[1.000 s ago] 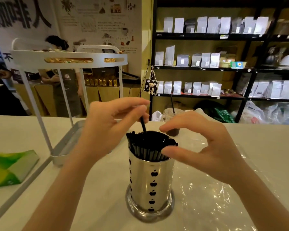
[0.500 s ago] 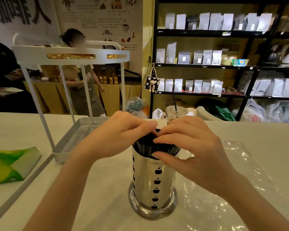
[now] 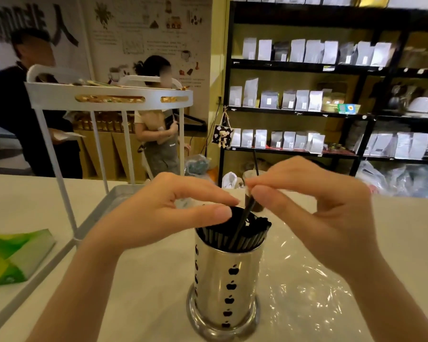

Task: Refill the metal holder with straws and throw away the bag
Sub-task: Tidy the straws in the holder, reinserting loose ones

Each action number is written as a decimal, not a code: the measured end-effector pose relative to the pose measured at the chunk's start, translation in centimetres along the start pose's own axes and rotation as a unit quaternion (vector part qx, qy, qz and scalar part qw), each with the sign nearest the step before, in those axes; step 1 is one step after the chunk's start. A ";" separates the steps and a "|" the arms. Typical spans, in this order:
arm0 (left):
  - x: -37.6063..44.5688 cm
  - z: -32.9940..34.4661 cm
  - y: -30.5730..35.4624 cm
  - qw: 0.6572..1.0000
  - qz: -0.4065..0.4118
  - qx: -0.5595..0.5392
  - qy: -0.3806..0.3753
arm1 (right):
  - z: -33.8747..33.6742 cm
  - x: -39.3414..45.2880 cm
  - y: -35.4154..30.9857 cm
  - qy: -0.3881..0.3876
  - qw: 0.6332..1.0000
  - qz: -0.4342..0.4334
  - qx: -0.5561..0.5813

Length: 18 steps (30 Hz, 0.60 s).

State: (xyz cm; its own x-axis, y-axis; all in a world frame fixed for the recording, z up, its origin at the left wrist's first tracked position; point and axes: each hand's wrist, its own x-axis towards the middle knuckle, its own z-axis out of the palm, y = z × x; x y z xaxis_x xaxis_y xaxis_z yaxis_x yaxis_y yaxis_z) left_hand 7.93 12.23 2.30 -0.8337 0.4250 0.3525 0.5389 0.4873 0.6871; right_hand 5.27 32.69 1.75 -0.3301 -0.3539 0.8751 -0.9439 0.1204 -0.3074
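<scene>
1. Head view, now: metal holder (image 3: 226, 280) upright on the white surface (image 3: 139, 280), near centre, packed with black straws (image 3: 232, 233).
2. Right hand (image 3: 314, 213) above and just right of the holder mouth, thumb and forefinger clamped on a single straw (image 3: 242, 220); straw tilted, lower end down among the rest, upper end at the fingertips.
3. Left hand (image 3: 163, 213) at the left rim, thumb and fingers close but not meeting, tips over the straw tops; contact with straws not certain, nothing gripped.
4. Empty clear plastic bag (image 3: 304, 287) flat on the surface to the right of the holder, partly under the right forearm. Not yet binned.
5. Change vs 0.5 s ago: both hands then pressed together over the holder mouth, no straw lifted; now hands separated, right one pulled up with one straw pinched. Vs 1.0 s ago: the single straw then in the left hand, now in the right.
6. Reading: refill essentially done, holder looks full; current step is tidying a stray straw, seating it level.
7. Left to do: drop the straw in, grab the bag, dispose. No bin in view.
8. Background: white rack (image 3: 109, 99) over a metal tray (image 3: 104, 208) at left, green packet (image 3: 13, 255) far left, iced drink cup behind the hands, mostly hidden. Not involved.
</scene>
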 end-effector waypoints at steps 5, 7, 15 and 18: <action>0.3 0.8 0.5 0.996 0.041 0.075 -0.001 | -2.6 4.3 -0.8 0.120 0.989 0.014 0.079; 0.5 1.1 0.7 0.994 0.057 0.080 0.040 | -3.6 5.4 -0.8 0.161 0.981 0.022 0.111; 0.0 -0.2 0.6 0.954 0.119 -0.012 0.275 | -5.0 4.5 1.3 0.248 0.940 0.107 0.210; -0.4 -1.4 0.4 0.909 0.102 -0.122 0.385 | -4.1 2.6 2.6 0.205 0.945 0.183 0.178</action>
State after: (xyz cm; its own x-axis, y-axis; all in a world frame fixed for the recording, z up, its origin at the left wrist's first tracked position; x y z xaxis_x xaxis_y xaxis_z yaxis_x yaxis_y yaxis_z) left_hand 8.30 11.16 3.28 -0.6071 -0.2179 0.7642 0.7275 0.2346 0.6448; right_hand 1.95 35.87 4.70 -0.6763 0.0480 0.7351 -0.7298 -0.1795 -0.6597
